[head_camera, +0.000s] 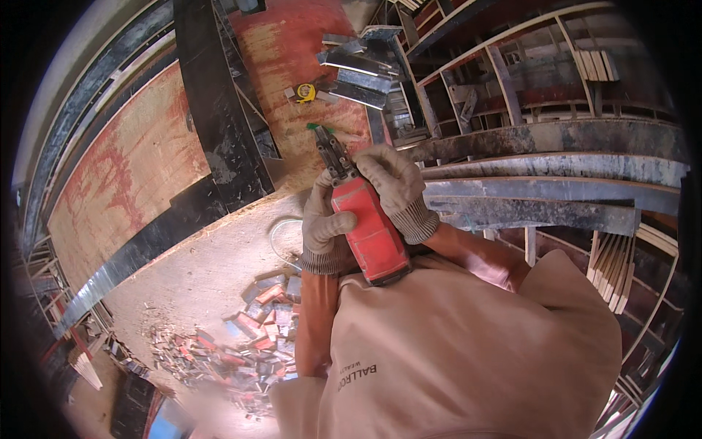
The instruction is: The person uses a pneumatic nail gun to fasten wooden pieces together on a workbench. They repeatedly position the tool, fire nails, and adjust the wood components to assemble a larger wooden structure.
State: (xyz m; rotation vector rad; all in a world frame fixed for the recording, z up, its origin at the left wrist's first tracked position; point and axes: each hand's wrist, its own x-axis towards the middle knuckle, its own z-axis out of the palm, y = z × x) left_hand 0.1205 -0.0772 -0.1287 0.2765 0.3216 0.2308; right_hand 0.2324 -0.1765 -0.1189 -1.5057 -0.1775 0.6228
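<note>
A red nail gun [370,230] with a dark metal nose lies at an angle in front of my chest. Its nose points away from me, up and to the left, with something green at the tip. My left hand [324,219], in a pale knit work glove, wraps around the tool's left side, the thumb lying over the red body. On the other side my right hand [392,175], gloved likewise, has its curled fingertips at the base of the nose. Whether they pinch a small part there is hidden. A thin pale hose [272,236] curves out beside my left wrist.
A yellow tape measure [305,92] sits on a worn red-stained board [269,49], near black panel offcuts [362,79]. Many wood scraps [241,351] cover the floor at left. Framed panels [548,137] stand stacked at right. A long black board [219,99] crosses at left.
</note>
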